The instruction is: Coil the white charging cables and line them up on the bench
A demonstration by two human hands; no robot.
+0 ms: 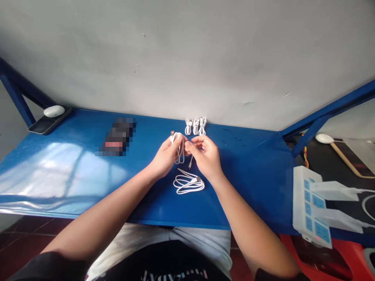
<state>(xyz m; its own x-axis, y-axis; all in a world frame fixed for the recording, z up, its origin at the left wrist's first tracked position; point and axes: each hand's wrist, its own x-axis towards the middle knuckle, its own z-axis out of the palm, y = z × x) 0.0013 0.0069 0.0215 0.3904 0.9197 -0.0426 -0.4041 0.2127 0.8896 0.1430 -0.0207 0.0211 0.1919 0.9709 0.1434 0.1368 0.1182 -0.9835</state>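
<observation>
Both my hands are raised a little above the blue table [73,171], holding one white cable [179,150] between them. My left hand [165,158] grips the folded loops with a plug sticking out at the top. My right hand [206,156] pinches the cable's free end, and a small plug dangles below it. A second white cable [188,182] lies loosely coiled on the table just under my hands. Three neatly bundled white cables [195,126] stand in a row at the back edge by the wall.
A dark, blurred object [117,136] lies left of centre. At the far left a white oval thing [54,111] rests on a dark tray [43,125]. A white power strip [310,207] with plugged-in chargers sits at the right, over a red seat.
</observation>
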